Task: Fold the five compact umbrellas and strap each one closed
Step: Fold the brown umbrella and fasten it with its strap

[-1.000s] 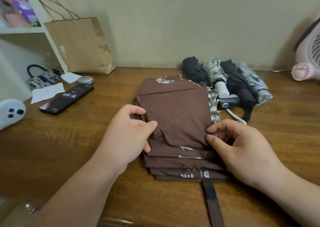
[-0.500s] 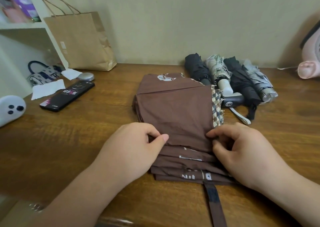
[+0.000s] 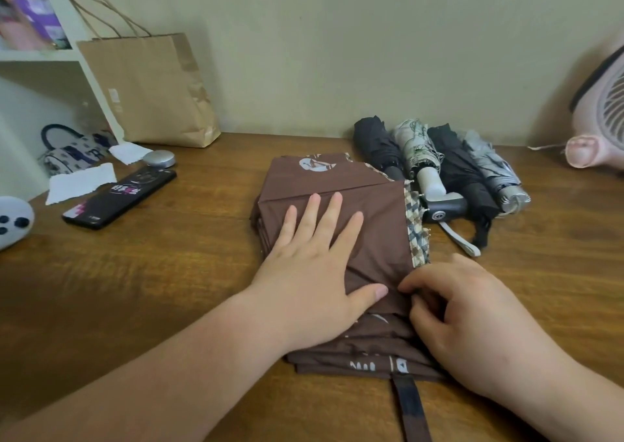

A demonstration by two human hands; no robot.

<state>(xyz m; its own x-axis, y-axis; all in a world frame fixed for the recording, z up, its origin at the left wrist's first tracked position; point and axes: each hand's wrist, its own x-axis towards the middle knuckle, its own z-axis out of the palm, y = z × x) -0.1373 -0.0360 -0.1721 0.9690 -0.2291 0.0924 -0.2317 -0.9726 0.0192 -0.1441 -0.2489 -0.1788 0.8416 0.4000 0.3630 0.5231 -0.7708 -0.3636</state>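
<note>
A brown umbrella (image 3: 378, 212) lies flat on the wooden table (image 3: 169, 272), its canopy pleated into stacked layers with a checked trim along the right edge. Its dark strap (image 3: 410, 404) trails toward the near table edge. My left hand (image 3: 317, 259) presses flat on the top fold, fingers straight and spread. My right hand (image 3: 462, 316) pinches the lower right corner of the fabric with curled fingers. Behind it lie several rolled umbrellas: black (image 3: 374, 144), cream patterned (image 3: 418, 151), another black (image 3: 462, 178) and grey (image 3: 493, 171). A dark handle (image 3: 442, 208) sits beside the trim.
A brown paper bag (image 3: 148, 90) stands against the wall at back left. A black phone (image 3: 118, 198), a silver puck (image 3: 158, 158), paper scraps (image 3: 81, 181) and a white controller (image 3: 13, 220) lie on the left. A pink fan (image 3: 601, 117) stands at the right edge.
My left hand has opened and slid up onto the top fold, now pressing flat. My right hand stays pinching the fabric's lower right corner.
</note>
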